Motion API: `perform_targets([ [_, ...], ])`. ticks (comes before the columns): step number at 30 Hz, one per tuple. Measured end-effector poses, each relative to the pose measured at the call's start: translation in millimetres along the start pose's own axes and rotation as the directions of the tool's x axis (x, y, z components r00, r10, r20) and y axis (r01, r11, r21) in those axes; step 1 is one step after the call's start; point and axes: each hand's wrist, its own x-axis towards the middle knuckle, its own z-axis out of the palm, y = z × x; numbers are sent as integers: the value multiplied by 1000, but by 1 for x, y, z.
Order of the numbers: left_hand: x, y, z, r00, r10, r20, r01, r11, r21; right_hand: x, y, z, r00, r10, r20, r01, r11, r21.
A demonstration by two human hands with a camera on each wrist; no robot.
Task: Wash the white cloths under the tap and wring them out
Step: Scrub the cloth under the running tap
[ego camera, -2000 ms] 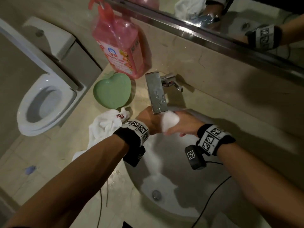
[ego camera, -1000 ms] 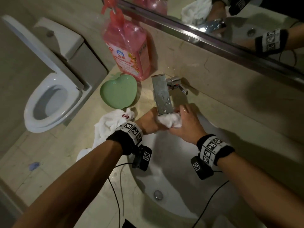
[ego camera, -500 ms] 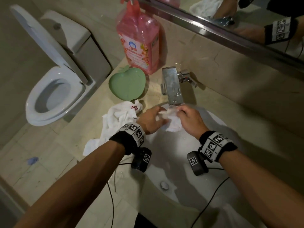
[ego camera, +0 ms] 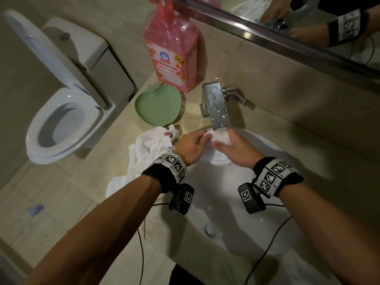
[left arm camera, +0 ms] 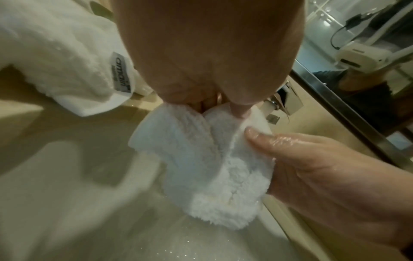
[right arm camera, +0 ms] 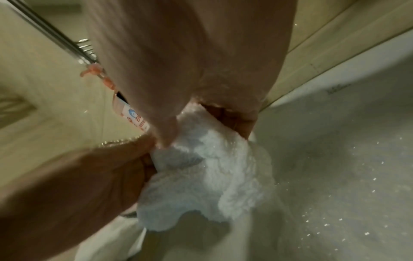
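Observation:
A small wet white cloth [ego camera: 221, 138] [left arm camera: 208, 162] [right arm camera: 212, 169] hangs between both hands just under the spout of the chrome tap [ego camera: 217, 106], above the white basin [ego camera: 236, 219]. My left hand [ego camera: 192, 144] [left arm camera: 208, 58] pinches its upper left edge. My right hand [ego camera: 238, 149] [left arm camera: 324, 169] [right arm camera: 190, 74] grips its right side with the thumb pressed on the fabric. The lower part of the cloth dangles over the basin. A second white cloth [ego camera: 150, 149] [left arm camera: 60, 58] with a red emblem lies crumpled on the counter, left of my left wrist.
A green heart-shaped dish [ego camera: 158, 104] and a pink detergent bottle [ego camera: 172, 46] stand on the beige counter behind the left cloth. An open toilet [ego camera: 61, 124] is at the left. A mirror [ego camera: 287, 21] runs along the wall. The basin drain [ego camera: 210, 230] sits near me; thin cables hang from the wrists.
The bunched cloth has been loosened and now hangs spread between both hands under the spout. The view has shifted so tap and hands sit further right.

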Motion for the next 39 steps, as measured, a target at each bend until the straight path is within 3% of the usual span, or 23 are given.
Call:
perform_targets([
  [2,4,1,5,996,75,-44,-69,990,119,-2,6,-4,996,-57,-66,48,990,-130],
  [5,9,2,9,995,100,-15,-95,972,217,-5,10,-11,992,-77,-104,75,997,-26],
  [8,13,-1,15,998,27,54,-41,963,266,-6,8,-19,992,-78,-104,90,989,120],
  [11,18,-3,19,996,-83,36,67,943,325,-12,3,-32,997,-62,-51,71,978,195],
  [13,21,-6,16,987,-157,21,149,966,212,-14,4,-43,996,-46,-80,59,984,168],
  [15,24,-5,13,976,-217,24,218,976,-21,-15,10,-52,994,-34,-106,51,984,170],
  [17,27,0,14,974,-226,16,224,948,-225,-16,14,-57,996,-20,-92,37,981,188],
  [21,34,12,18,967,-254,-15,219,863,-455,-14,14,-60,992,23,-124,-1,986,169],
  [23,35,11,17,966,-254,-48,204,864,-460,-10,17,-63,984,55,-171,-22,982,190],
  [26,34,5,16,983,-140,-121,107,964,-246,-7,19,-62,976,43,-215,-8,987,161],
  [29,29,7,13,987,-113,-117,96,985,-143,-10,11,-43,972,38,-234,1,987,161],
  [33,23,12,9,980,-170,-100,131,941,-312,-8,-5,-13,982,17,-190,28,973,231],
  [36,17,14,7,972,-204,-115,154,926,-344,-3,-17,3,991,-39,-125,66,974,217],
  [39,14,22,4,958,-283,42,265,820,-507,4,-21,14,992,-63,-112,79,986,147],
])
